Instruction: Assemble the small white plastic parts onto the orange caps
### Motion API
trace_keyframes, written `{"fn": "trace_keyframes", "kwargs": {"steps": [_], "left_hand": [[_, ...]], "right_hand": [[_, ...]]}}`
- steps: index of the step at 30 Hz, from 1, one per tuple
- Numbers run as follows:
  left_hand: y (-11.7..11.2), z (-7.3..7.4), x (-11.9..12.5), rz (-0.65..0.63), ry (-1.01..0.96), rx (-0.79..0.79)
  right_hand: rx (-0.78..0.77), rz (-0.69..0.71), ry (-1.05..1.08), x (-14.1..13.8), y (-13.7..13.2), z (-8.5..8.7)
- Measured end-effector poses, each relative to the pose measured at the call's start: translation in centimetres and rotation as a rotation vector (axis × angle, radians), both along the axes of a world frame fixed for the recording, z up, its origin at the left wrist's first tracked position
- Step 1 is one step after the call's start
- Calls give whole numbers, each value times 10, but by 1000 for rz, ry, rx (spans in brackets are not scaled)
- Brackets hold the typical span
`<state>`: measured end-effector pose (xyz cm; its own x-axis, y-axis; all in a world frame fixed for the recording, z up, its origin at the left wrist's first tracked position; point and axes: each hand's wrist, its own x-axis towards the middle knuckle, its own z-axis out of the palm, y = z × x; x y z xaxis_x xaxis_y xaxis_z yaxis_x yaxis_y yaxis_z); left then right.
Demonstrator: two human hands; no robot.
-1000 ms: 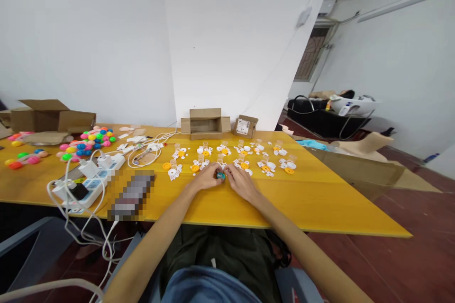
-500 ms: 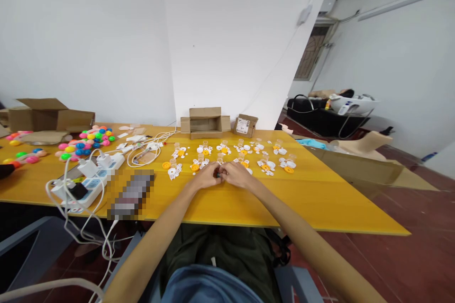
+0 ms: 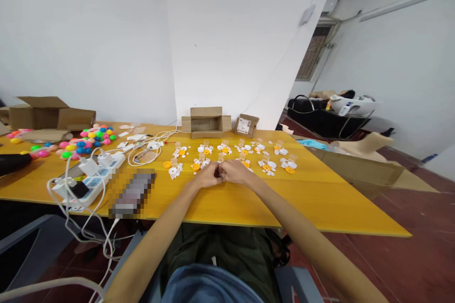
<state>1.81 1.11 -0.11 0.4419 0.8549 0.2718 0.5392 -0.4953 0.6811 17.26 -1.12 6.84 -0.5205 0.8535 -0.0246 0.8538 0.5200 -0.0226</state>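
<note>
Close together above the yellow table (image 3: 284,203), my left hand (image 3: 206,176) and my right hand (image 3: 235,172) meet with curled fingers. Whatever lies between them is small and hidden by the fingers. Just beyond are groups of small plastic parts: an orange disc (image 3: 195,167) beside the left hand, a white round cap (image 3: 272,165) to the right, and an orange disc (image 3: 289,170) further right. Clear cups (image 3: 293,157) stand among these groups. White perforated pieces (image 3: 173,173) lie at the left end.
On the left are a white power strip (image 3: 93,183) with cables, a phone (image 3: 132,194) and colourful balls (image 3: 83,147). Cardboard boxes (image 3: 206,122) stand along the back. A co-worker's dark sleeve (image 3: 14,163) enters at the left edge. The table's front edge (image 3: 249,225) is near my lap.
My right hand has turned and closed over slightly, covering the small dark thing glimpsed between my fingers before. The dark sleeve at far left reaches further in. The view has shifted slightly.
</note>
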Motion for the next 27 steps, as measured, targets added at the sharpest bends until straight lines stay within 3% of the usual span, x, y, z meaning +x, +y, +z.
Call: {"fn": "trace_keyframes", "kwargs": {"steps": [14,27], "left_hand": [[-2,3,0,-1,11,-1],[0,-1,-1,-15,-43,-11]], "right_hand": [[-50,-72,-22,-3,-7,8],[-12,-31,-89,-6,-6,8]]}}
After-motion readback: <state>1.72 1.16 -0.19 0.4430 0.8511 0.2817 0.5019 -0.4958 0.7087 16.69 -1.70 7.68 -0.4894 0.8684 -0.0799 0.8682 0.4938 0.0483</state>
